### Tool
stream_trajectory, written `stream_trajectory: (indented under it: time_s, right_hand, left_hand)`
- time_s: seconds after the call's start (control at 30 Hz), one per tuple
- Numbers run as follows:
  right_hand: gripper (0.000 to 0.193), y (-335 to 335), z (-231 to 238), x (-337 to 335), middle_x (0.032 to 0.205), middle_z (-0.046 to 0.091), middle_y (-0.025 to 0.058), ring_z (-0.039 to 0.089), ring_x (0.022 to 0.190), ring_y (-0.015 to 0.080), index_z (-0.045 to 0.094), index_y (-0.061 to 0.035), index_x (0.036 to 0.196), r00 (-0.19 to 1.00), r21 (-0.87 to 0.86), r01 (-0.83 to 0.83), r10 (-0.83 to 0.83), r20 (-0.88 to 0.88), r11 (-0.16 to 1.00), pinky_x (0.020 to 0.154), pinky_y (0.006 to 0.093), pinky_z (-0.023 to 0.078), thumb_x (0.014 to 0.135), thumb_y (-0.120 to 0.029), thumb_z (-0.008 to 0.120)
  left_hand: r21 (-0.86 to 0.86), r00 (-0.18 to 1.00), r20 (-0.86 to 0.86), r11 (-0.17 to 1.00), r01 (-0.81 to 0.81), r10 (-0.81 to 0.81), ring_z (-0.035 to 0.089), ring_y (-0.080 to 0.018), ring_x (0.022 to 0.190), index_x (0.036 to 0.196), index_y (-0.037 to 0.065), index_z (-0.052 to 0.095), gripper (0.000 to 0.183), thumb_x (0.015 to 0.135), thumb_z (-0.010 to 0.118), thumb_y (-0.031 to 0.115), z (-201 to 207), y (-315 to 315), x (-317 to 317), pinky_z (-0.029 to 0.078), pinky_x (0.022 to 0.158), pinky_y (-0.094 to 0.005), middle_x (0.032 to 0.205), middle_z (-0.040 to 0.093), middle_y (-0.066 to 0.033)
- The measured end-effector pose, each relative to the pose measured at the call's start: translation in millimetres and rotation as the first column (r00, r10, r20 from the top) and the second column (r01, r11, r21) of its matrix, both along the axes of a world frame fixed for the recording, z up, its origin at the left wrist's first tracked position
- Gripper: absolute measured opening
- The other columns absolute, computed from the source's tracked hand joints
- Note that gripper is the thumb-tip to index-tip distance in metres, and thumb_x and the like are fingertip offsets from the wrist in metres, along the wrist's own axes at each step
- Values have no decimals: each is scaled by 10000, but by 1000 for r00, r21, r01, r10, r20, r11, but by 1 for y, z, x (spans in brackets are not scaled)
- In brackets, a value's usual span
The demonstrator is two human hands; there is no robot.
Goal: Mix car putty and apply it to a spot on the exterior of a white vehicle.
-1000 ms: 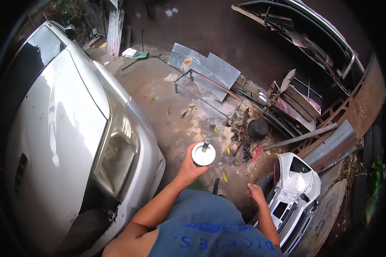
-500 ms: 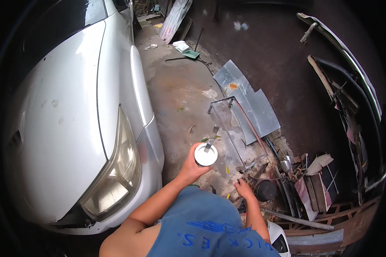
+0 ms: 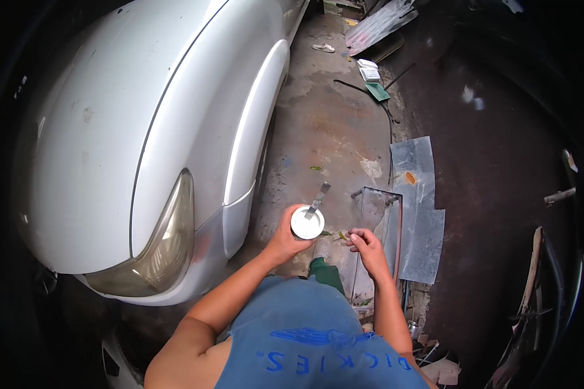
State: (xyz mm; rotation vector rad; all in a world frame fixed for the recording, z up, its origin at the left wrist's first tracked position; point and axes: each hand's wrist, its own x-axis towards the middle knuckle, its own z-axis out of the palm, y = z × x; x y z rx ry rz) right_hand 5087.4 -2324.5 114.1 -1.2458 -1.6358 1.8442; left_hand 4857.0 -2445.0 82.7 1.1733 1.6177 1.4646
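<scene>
A can (image 3: 321,224) is grasped around its side by the left hand (image 3: 288,237), held just right of the palm, mouth upward. White material (image 3: 310,228) is contained inside. A flat metal strip (image 3: 318,200) is set in the mouth, its long axis slanted forward and rightward from the grip, its upper end projected beyond the rim. Right of the grip, the right hand (image 3: 363,245) is held apart, fingers loosely curled; whether anything is pinched cannot be told.

Left fingers (image 3: 290,214) grip a can (image 3: 309,236), apparently with a scraper (image 3: 318,199) inside.
</scene>
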Motion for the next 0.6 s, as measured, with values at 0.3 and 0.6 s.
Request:
stream_trajectory:
  time_s: [0.3,0.6]
  right_hand:
    - [318,123,31,-150,915,602,32,573,855,129,637,30,1094,794,267,-573,606,-56,775,741,290,470,921,-228,709]
    - [183,137,64,-209,844,600,122,591,746,244,616,6,936,417,453,-845,881,224,284,668,351,476,899,-153,699]
  left_hand:
    - [-10,927,33,928,-374,374,509,-237,1284,1393,64,429,799,690,808,72,-9,49,19,392,1099,-362,1342,510,-121]
    - [1,764,-87,767,-641,639,510,-314,1282,1386,80,440,786,701,825,106,-23,72,4,423,1074,-403,1362,498,-152]
